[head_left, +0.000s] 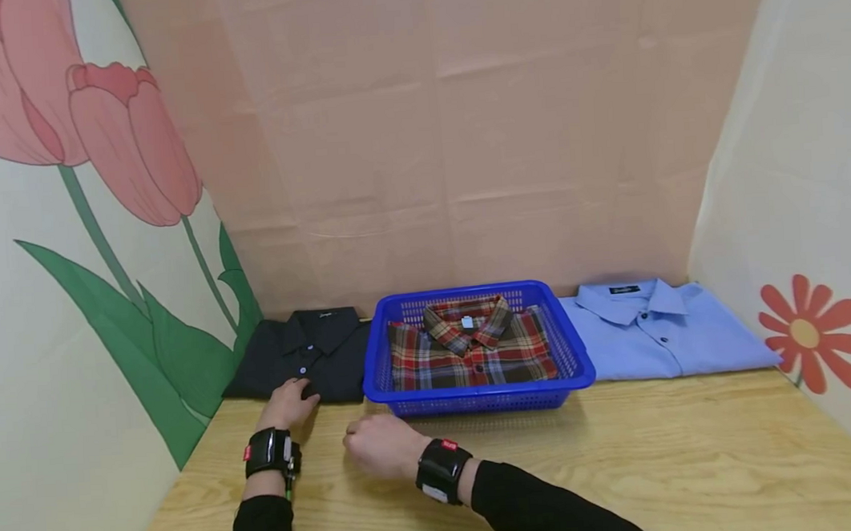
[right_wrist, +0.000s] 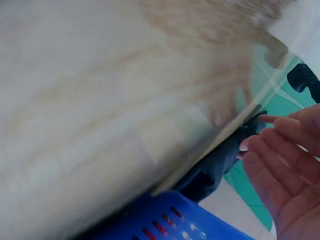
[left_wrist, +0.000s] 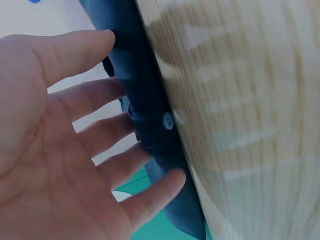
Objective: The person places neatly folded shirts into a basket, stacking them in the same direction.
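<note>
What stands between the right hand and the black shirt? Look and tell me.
Nothing visible: only bare tabletop lies between the right hand and the black shirt. The blue basket sits beside the shirt, not between.

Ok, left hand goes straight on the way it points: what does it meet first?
The black shirt. The left hand points at its buttoned front, and the fingertips already overlap it in both the head and left wrist views; depth is unclear, so they may already be touching.
</note>
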The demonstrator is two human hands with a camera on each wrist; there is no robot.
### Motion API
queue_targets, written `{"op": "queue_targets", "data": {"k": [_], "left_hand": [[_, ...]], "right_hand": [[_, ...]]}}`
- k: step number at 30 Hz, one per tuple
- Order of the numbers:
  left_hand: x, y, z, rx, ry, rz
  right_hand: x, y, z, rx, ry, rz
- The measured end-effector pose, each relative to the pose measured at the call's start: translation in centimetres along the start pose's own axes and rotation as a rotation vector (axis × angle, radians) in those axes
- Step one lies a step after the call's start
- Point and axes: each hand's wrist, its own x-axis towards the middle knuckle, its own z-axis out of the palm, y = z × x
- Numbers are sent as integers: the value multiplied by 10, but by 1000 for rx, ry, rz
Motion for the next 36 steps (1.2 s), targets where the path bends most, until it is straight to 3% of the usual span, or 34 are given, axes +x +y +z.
{"op": "queue_targets", "data": {"k": [10,19,29,32,36], "left_hand": [[-2,-1,-7,-19,-27,-12],[-8,-3,-21,-16,-27,-25],[-6,-3,-24,-18,-30,-1],[-5,-6,-26,-48,-20,-8],[-7,-15,-30,-59,41,-25]], "right_hand": [[6,6,12,182,-169,224],[7,4,8,267,-231,368],[14,9,9,652,-324,547],[15,7,11,650,-354,558],[17,6,13,624,-372,559]]}}
